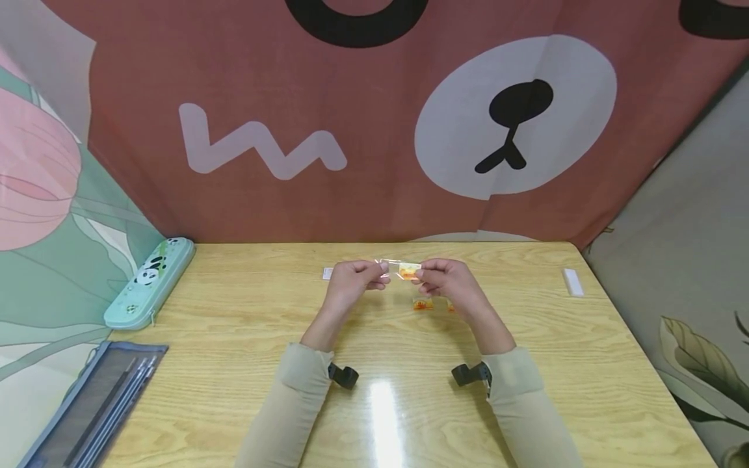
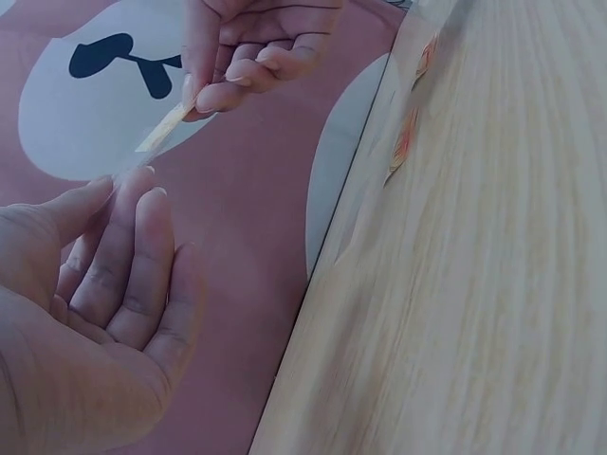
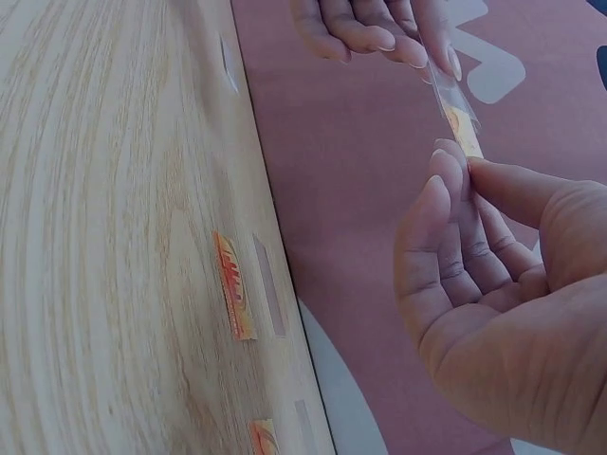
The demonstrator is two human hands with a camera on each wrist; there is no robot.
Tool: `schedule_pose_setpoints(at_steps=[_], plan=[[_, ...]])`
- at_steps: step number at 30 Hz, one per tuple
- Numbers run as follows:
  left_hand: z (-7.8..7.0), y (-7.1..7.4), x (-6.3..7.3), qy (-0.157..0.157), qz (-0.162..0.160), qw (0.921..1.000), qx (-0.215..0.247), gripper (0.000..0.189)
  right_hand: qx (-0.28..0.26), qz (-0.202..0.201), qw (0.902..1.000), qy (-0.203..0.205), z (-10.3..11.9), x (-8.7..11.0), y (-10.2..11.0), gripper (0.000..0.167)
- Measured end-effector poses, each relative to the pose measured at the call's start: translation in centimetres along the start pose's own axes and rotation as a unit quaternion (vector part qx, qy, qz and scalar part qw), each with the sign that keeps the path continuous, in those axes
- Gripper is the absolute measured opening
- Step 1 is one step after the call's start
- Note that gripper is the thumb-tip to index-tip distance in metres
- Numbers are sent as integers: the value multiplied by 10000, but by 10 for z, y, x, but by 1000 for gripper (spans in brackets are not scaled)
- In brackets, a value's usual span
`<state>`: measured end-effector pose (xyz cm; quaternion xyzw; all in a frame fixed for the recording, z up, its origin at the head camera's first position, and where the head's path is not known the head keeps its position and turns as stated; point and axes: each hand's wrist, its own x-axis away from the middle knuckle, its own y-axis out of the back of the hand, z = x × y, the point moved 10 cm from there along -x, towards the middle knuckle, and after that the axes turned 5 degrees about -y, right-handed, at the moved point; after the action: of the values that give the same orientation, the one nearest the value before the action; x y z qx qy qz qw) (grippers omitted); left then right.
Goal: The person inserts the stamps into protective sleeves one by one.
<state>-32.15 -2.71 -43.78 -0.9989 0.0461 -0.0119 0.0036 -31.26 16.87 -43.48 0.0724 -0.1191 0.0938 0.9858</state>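
A small clear plastic packet with an orange and yellow label [image 1: 407, 270] is stretched between the two hands above the far part of the table. My left hand [image 1: 349, 281] pinches its clear end between thumb and forefinger, the other fingers loosely bent. At the labelled end, my right hand [image 1: 455, 285] pinches it the same way, as the right wrist view also shows with the label [image 3: 462, 130] at the fingertips. Below the right hand lie two similar orange-labelled pieces [image 1: 422, 303] on the table, one partly hidden by that hand.
A white block [image 1: 573, 283] lies at the far right, and a small white piece [image 1: 328, 273] shows beside the left hand. On the left are a mint panda pencil case [image 1: 151, 283] and a mesh zip pouch [image 1: 111, 396] with pencil-like sticks. A printed curtain [image 1: 363, 208] hangs behind the wooden table [image 1: 222, 390].
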Motion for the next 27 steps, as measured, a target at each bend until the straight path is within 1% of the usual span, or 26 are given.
schedule_pose_setpoints(at_steps=[8, 15, 22, 27], plan=[[1, -2, 1, 8, -18, 10000, -53, 21, 92, 29, 10000, -27, 2, 0, -4, 32], [0, -4, -1, -54, 22, 10000, 39, 19, 122, -43, 9999, 16, 3, -1, -4, 37], [0, -7, 0, 38, 145, 9999, -48, 21, 115, -152, 9998, -62, 0, -4, -2, 39], [2, -9, 0, 37, 168, 9998, 66, 21, 132, -163, 9998, -57, 0, -3, -4, 40]])
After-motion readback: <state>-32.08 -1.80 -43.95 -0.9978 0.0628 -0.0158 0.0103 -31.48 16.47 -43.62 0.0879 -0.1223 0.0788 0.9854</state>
